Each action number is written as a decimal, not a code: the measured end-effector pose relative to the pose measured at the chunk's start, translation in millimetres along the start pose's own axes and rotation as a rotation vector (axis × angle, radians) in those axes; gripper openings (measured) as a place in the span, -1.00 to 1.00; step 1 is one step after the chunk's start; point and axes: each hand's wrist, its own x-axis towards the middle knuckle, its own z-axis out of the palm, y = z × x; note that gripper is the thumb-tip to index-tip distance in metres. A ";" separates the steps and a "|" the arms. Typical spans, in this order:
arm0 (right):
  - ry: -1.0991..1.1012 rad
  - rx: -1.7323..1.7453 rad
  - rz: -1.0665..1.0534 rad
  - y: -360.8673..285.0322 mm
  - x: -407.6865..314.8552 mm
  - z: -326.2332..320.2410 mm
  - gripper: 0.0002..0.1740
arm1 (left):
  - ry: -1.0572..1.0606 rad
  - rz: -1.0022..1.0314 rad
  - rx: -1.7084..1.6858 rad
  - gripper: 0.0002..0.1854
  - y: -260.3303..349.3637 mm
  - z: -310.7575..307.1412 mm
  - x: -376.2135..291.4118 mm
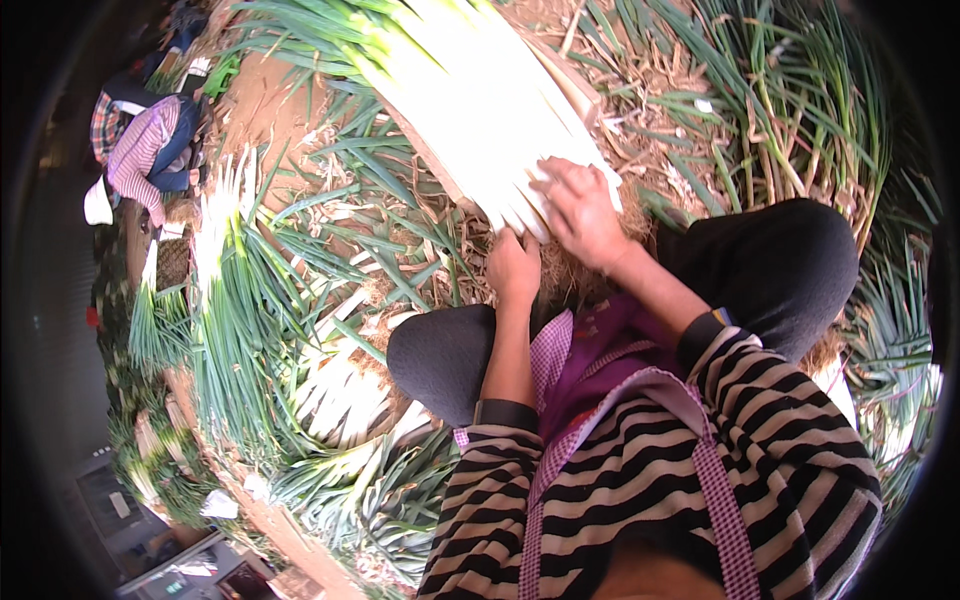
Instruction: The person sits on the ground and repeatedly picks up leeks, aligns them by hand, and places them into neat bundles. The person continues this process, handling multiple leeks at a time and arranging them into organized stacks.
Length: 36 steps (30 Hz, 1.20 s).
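A thick bundle of long green onions [480, 97] lies before me, its white stalks overexposed and its green leaves pointing to the top left. Under it shows a wooden board or frame [427, 150]. My left hand [515, 262] is at the near left corner of the bundle, its fingertips pressed at the stalk ends. My right hand [581, 210] rests over the near end of the stalks, fingers bent; whether it grips any is unclear. Stringy roots [559, 274] hang below both hands, in front of my dark trousers.
More green onions lie in a pile [240, 300] at left, in a heap [367, 480] at lower left and in a stand [795, 105] at right. Leaf scraps and dry husks [660, 90] litter the soil. A person in a striped top [146, 142] crouches at upper left beside another person.
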 end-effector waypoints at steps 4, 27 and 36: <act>-0.211 -0.037 -0.079 -18.7 8.9 15.4 -0.56 | -0.016 -0.020 -0.098 -0.63 -4.5 1.3 -2.7; -0.802 0.233 -0.170 -33.7 -41.3 48.4 -0.64 | 1.073 0.025 -0.818 -0.87 -148.4 -176.0 -114.4; -1.168 0.127 0.166 -27.6 -22.4 60.7 -0.65 | 0.192 -0.802 0.263 -0.72 -430.4 -93.3 -224.2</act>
